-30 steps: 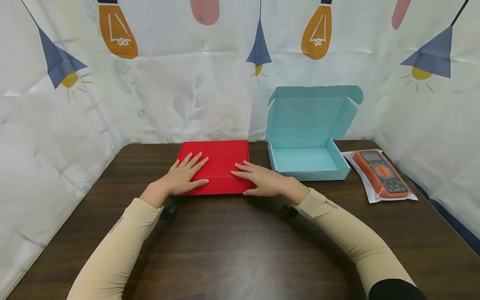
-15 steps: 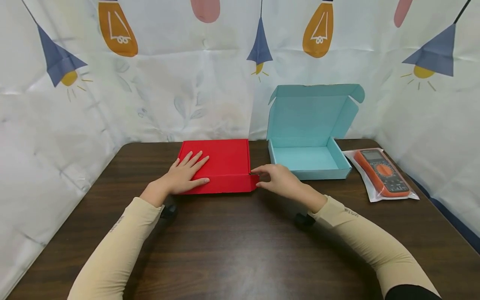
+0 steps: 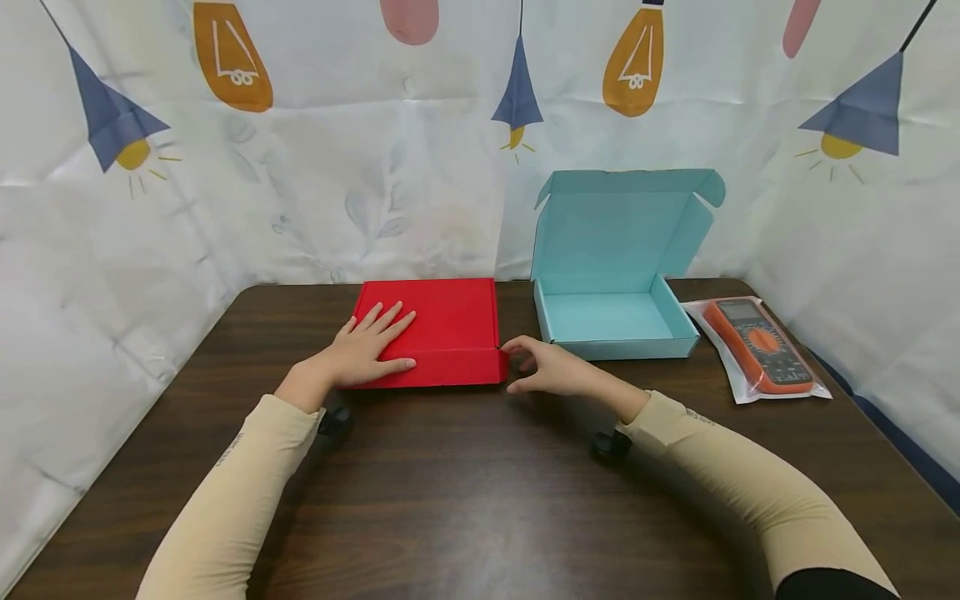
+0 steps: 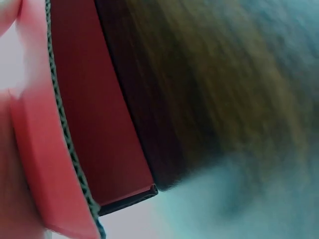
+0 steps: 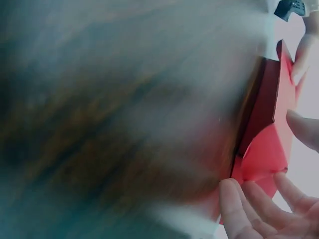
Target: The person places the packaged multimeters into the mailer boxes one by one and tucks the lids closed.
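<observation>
A red cardboard box [image 3: 450, 312] lies on the table with its lid down. My left hand [image 3: 360, 354] rests on the lid's left side, palm down, fingers spread. In the left wrist view, the lid's corrugated edge [image 4: 67, 129] stands out from the dark red front wall [image 4: 99, 114]. At the box's right front corner, a small side flap [image 5: 266, 152] sticks out. My right hand [image 3: 553, 367] is beside that corner with bent fingers. In the right wrist view its fingertips touch the flap, while the thumb stays apart from it.
To the right stands a light blue cardboard box [image 3: 615, 347] with its lid raised. An orange multimeter [image 3: 765, 342] in a clear plastic bag lies farther right. The dark wooden table [image 3: 420, 492] meets a white patterned curtain [image 3: 315, 167] behind.
My right hand has left the top of the red box, moved right to its front corner and touched the side flap, which now tucks closer in. The left hand stays put.
</observation>
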### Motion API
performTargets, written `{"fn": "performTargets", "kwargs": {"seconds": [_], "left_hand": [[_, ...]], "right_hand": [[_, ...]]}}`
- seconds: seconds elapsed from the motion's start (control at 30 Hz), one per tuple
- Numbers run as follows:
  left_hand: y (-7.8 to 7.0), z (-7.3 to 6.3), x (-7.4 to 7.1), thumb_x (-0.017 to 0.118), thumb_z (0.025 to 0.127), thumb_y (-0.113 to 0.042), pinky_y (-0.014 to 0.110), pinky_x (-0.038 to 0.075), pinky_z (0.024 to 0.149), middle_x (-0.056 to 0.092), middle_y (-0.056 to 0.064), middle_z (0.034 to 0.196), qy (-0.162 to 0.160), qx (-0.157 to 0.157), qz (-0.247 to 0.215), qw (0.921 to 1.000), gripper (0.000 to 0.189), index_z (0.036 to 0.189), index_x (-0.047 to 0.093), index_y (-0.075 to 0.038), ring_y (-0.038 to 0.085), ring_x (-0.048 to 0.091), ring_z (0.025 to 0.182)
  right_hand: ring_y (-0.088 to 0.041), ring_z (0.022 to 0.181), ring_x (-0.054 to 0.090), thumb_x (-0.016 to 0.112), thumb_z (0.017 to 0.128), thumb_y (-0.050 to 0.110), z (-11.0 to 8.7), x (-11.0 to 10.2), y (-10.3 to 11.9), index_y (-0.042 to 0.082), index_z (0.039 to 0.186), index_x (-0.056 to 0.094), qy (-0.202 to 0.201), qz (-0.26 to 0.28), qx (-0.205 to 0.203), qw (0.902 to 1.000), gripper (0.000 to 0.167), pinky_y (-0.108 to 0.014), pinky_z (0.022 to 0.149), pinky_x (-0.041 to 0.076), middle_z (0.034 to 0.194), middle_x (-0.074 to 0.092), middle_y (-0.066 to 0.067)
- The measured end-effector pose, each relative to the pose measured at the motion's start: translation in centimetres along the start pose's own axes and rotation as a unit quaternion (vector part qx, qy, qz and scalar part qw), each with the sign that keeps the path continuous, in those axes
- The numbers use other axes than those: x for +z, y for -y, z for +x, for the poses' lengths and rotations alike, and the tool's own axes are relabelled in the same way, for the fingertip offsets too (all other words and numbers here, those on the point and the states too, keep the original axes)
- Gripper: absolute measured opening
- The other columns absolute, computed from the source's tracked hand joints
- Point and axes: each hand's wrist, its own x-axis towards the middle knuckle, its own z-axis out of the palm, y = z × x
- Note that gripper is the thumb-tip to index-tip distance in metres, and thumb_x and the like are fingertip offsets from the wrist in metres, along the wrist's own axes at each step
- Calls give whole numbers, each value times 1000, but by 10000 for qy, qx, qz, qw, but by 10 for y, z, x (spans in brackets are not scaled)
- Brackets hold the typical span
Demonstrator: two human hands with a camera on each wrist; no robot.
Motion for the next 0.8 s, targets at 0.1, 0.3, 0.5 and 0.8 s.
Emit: {"fn": "performTargets", "kwargs": {"seconds": [0.1, 0.3, 0.5, 0.8], "left_hand": [[0, -1, -2, 59, 96, -58, 68, -1, 117, 6, 16, 171, 11, 10, -136, 9999, 92, 166, 17, -16, 46, -1, 153], [-3, -3, -4, 58, 95, -60, 71, 1, 116, 7, 18, 170, 5, 38, -204, 9998, 93, 165, 19, -13, 48, 1, 153], [-4, -3, -3, 58, 96, -58, 71, 1, 116, 7, 16, 171, 65, -67, -178, 9998, 92, 165, 18, -14, 47, 0, 153], [-5, -1, -4, 58, 96, -57, 71, 0, 116, 6, 16, 171, 88, -66, -167, 9998, 91, 166, 17, -15, 46, 0, 153]], "right_hand": [[-33, 115, 62, 75, 92, 15, 3, 2, 1, -1, 146, 43, 115, 362, 189, 9991, 64, -41, 94, 55, 150, 47, -22], [-25, 97, 65, 75, 91, 9, 11, 7, 3, -2, 143, 40, 173, 770, 636, 9949, 64, -35, 77, 56, 147, 48, -24], [-27, 104, 61, 79, 88, 6, 18, 12, 6, 0, 130, 47, -205, 102, 589, 9980, 53, -36, 75, 57, 132, 60, -19], [-23, 89, 65, 83, 86, 11, 20, 14, 9, 3, 118, 49, -525, -690, 250, 9959, 47, -35, 76, 53, 118, 66, -15]]}}
